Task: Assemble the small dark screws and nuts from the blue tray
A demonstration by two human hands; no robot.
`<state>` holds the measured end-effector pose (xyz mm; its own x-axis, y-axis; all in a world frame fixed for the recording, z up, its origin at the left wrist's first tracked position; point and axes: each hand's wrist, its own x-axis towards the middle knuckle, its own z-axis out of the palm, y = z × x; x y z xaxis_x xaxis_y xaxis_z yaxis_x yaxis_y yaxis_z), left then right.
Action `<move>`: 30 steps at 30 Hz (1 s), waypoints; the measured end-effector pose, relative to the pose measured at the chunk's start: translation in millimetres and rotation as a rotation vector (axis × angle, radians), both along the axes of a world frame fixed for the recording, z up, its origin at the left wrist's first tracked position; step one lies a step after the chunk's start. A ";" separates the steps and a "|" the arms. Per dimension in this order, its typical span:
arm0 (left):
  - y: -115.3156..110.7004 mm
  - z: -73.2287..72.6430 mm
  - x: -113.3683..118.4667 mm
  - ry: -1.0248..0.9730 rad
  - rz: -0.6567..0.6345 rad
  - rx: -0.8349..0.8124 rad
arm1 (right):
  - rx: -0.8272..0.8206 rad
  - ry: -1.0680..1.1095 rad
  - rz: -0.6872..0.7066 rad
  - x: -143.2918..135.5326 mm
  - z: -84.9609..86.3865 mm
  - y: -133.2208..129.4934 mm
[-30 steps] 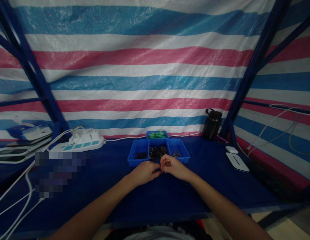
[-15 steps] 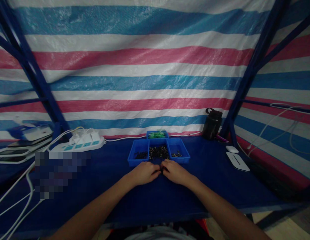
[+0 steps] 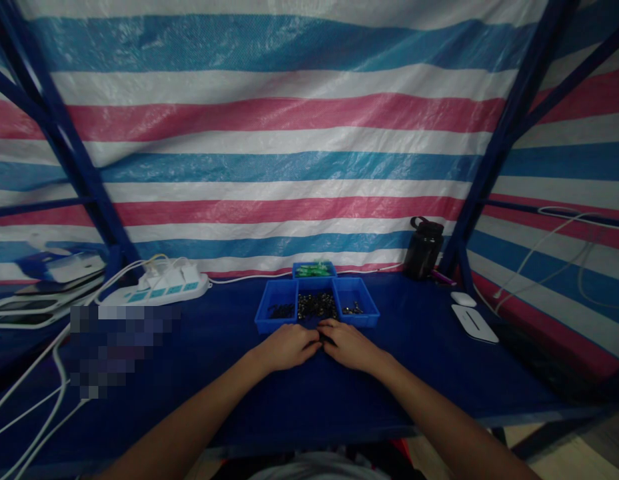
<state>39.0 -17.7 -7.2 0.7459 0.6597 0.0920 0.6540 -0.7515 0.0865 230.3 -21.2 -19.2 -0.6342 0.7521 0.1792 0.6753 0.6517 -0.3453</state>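
My left hand (image 3: 290, 346) and my right hand (image 3: 347, 343) meet fingertip to fingertip just in front of the blue bins. The fingers of both are curled in a pinch around something small and dark, too little of which shows to name. Right behind them stand a left blue bin (image 3: 262, 313) with dark slender pieces (image 3: 281, 311), a middle bin heaped with small black and metallic parts (image 3: 317, 305), and a right blue bin (image 3: 372, 310) with a few shiny metal pieces (image 3: 353, 308). Behind these, a smaller blue bin (image 3: 314, 265) holds green items (image 3: 312, 269).
A white power strip (image 3: 174, 291) with plugs and cables lies on the blue table (image 3: 309, 400) at left, near stacked devices (image 3: 44, 293). At right are a dark bottle (image 3: 424, 250), a white mouse-like object (image 3: 464, 299) and a white flat device (image 3: 475, 323). Striped sheeting hangs behind.
My right fingers have shifted slightly left and reach over toward the left fingertips. My left hand has hardly moved, and the bins are where they were.
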 end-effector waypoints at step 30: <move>-1.4 3.0 -0.3 -0.002 0.021 -0.027 | -0.033 0.130 -0.021 1.2 11.5 -2.3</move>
